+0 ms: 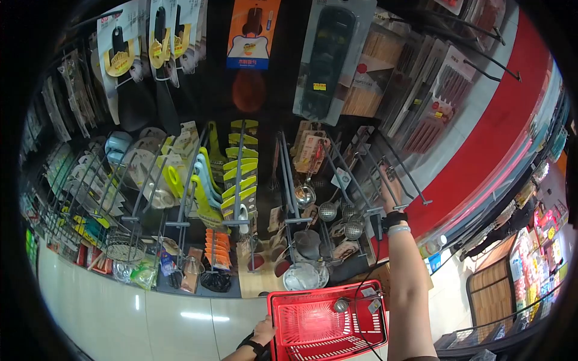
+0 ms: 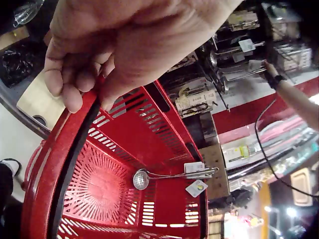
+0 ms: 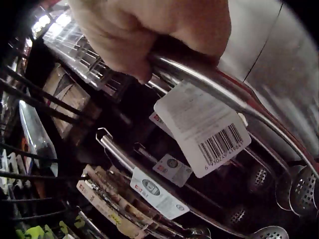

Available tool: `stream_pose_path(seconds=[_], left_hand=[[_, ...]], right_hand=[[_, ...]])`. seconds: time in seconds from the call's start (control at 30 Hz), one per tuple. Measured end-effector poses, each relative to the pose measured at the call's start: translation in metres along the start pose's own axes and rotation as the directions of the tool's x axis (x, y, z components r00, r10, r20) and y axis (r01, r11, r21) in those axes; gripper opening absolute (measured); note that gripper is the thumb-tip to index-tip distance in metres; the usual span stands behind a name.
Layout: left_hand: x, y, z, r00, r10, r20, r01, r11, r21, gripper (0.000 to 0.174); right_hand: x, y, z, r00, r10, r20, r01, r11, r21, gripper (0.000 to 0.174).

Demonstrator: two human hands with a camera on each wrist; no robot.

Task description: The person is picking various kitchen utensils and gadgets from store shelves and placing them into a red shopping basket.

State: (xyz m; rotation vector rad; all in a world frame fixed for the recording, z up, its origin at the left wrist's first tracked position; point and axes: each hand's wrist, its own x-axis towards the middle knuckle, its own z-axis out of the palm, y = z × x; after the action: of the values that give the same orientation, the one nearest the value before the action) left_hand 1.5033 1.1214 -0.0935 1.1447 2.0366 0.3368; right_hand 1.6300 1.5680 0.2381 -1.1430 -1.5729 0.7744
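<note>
A rack (image 1: 180, 224) of hooks fills the wall. At its left end hang packs of kitchen tools, with yellow-green spatulas (image 1: 238, 174) near the middle. A pale tiled floor (image 1: 120, 313) lies below.

The left hand (image 1: 263, 332) is low in the head view, at the left edge of a red basket (image 1: 328, 290). In the left wrist view the left hand (image 2: 134, 45) has its fingers (image 2: 72, 97) curled over the rim of the basket (image 2: 149, 129) and the thumb pressed against it from the other side, a firm closed grip at the rim's upper left. The basket hangs below the rack, clear of the floor.

A small strainer (image 2: 141, 179) lies inside the basket against its right wall, with paper tags on its handle. It also shows in the head view (image 1: 341, 305).

Right of the spatulas, steel skimmers (image 1: 328, 210) hang from the hooks. The right arm reaches straight up to the rack's right end. There the right hand (image 1: 385, 189) is partly hidden among the hooks.

From the right wrist, the right hand (image 3: 149, 30) is wrapped tightly round the steel shaft of a utensil (image 3: 224, 84), fingers fully closed on it. A white barcode tag (image 3: 202, 127) hangs from the shaft just below the fingers. The shaft slopes down to the right and leaves the frame, so I cannot tell the shape of its head. More perforated skimmers (image 3: 304, 189) hang close beneath it.
</note>
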Motion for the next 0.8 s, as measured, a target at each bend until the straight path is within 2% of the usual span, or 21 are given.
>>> stream_pose_path(seconds=[0.07, 0.13, 0.17, 0.27, 0.3, 0.33, 0.4, 0.47, 0.53, 0.57, 0.8], left_hand=[[0.001, -0.001, 0.003, 1.0, 0.019, -0.007, -0.019, 1.0, 0.002, 0.043], [0.0, 0.002, -0.001, 1.0, -0.021, 0.017, 0.021, 0.999, -0.037, 0.049], [-0.001, 0.003, -0.003, 0.999, -0.02, 0.025, 0.021, 0.999, -0.033, 0.049], [-0.003, 0.008, -0.007, 1.0, 0.023, -0.013, -0.023, 1.0, 0.0, 0.044], [-0.003, 0.01, -0.008, 1.0, 0.003, -0.005, -0.003, 1.0, 0.013, 0.044], [-0.003, 0.01, -0.007, 1.0, -0.015, 0.001, 0.015, 0.999, 0.028, 0.044], [-0.002, 0.011, -0.007, 1.0, -0.002, -0.003, 0.002, 1.0, 0.026, 0.044], [-0.002, 0.008, -0.005, 1.0, 0.004, -0.003, -0.004, 1.0, 0.024, 0.044], [-0.002, 0.009, -0.006, 1.0, 0.0, 0.003, 0.0, 0.999, 0.037, 0.043], [-0.004, 0.009, -0.006, 1.0, 0.024, -0.011, -0.023, 1.0, 0.007, 0.045], [-0.001, 0.009, -0.007, 1.0, 0.006, -0.01, -0.006, 1.0, -0.018, 0.045]], right_hand=[[-0.009, -0.011, 0.001, 0.99, 0.1, -0.097, -0.107, 0.992, -0.062, 0.036], [-0.005, 0.006, -0.004, 0.992, 0.094, -0.085, -0.097, 0.995, -0.025, 0.04], [-0.003, 0.016, -0.007, 0.994, 0.08, -0.074, -0.079, 0.997, 0.018, 0.045], [-0.007, 0.035, -0.018, 0.995, 0.053, -0.087, -0.048, 0.997, 0.061, 0.044], [-0.02, 0.012, -0.023, 0.991, 0.091, -0.102, -0.093, 0.996, -0.012, 0.042], [-0.026, 0.014, -0.026, 0.989, 0.092, -0.113, -0.094, 0.995, -0.013, 0.042], [-0.042, 0.009, -0.033, 0.985, -0.104, -0.137, 0.12, 0.985, 0.121, 0.029], [-0.058, -0.002, -0.045, 0.992, -0.048, -0.119, 0.059, 0.994, 0.093, 0.027], [-0.067, -0.01, -0.051, 0.995, 0.048, -0.083, -0.029, 0.974, 0.224, 0.027], [-0.07, -0.013, -0.056, 0.994, 0.079, -0.076, -0.06, 0.973, 0.224, 0.025], [-0.112, -0.052, -0.092, 0.982, 0.184, 0.046, -0.186, 0.884, 0.428, 0.023]])
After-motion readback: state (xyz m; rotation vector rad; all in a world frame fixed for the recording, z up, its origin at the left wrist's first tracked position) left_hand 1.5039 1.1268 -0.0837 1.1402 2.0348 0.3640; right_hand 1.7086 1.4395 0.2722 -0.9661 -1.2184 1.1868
